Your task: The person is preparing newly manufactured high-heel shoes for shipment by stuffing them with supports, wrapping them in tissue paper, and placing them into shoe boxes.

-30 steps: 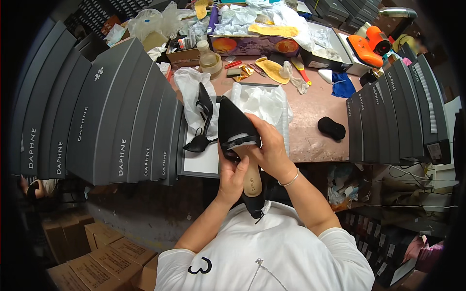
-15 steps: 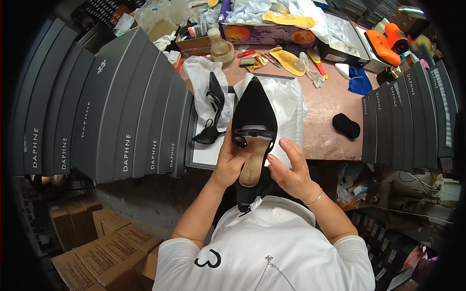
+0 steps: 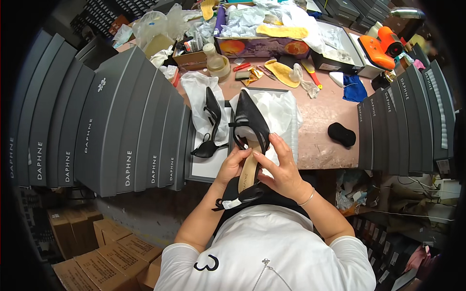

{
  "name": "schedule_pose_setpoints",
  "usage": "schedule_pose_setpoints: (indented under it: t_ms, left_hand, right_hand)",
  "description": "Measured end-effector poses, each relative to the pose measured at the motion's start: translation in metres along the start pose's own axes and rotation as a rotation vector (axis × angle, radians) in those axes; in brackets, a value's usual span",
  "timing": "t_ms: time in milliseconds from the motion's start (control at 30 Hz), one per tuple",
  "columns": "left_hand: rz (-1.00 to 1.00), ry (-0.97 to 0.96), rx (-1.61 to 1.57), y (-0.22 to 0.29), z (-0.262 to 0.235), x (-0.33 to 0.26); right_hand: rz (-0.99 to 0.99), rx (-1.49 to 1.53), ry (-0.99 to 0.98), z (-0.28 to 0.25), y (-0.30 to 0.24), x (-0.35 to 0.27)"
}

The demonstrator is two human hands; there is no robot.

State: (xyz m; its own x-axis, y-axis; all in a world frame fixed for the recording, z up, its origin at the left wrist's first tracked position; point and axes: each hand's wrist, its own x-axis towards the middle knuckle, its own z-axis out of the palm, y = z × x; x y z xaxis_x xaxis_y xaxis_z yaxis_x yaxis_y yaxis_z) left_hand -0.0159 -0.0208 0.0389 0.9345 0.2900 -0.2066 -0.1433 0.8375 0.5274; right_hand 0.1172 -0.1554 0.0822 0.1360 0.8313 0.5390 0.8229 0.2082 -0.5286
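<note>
Seen from above, a person's two bare hands hold up a black pointed-toe shoe [image 3: 250, 114], between the body and a pinkish work surface [image 3: 320, 140]. The left hand [image 3: 232, 168] has its fingers closed narrowly on the shoe's left side; the right hand [image 3: 287, 175] holds the right edge in a light pinch, thumb by the beige insole [image 3: 247, 170]. The step in hand looks like handling and looking over the shoe; a next move would call for steady support on one side while the other grip shifts. The toe points away from the person, slightly left, and the long axis runs back toward the waist, where a strap [image 3: 250, 195] with a white wrapping [image 3: 231, 204] shows (the heel itself is hidden). Beyond are an open box [image 3: 204, 168], white paper [image 3: 276, 104] and, leftward, another black shoe [image 3: 212, 104].
</note>
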Motion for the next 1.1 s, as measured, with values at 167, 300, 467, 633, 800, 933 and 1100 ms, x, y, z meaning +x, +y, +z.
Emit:
schedule_pose_setpoints:
  t_ms: [167, 300, 467, 633, 800, 933, 1100]
  left_hand:
    - [0.025, 0.064, 0.196, 0.005, 0.007, -0.009]
    - [0.213, -0.004, 0.303, 0.026, 0.057, -0.022]
    - [0.421, 0.083, 0.599, 0.029, 0.062, -0.028]
    - [0.463, 0.116, 0.924, 0.028, 0.078, -0.035]
    - [0.439, 0.127, 1.196, 0.02, 0.089, -0.045]
    - [0.456, 0.122, 1.307, 0.014, 0.091, -0.05]
    - [0.407, 0.112, 1.074, 0.018, 0.081, -0.046]
  right_hand:
    - [-0.068, -0.024, 0.065, 0.0, -0.005, -0.008]
    - [-0.045, 0.15, 0.204, 0.003, -0.012, -0.018]
    - [0.604, 0.809, -0.139, -0.008, -0.023, -0.035]
    - [0.822, 1.351, -0.322, -0.005, -0.02, -0.046]
    - [0.785, 0.993, -0.591, -0.009, -0.025, -0.029]
    - [0.602, 0.74, -0.505, -0.009, -0.034, -0.021]
    - [0.367, 0.633, -0.281, 0.002, -0.034, -0.036]
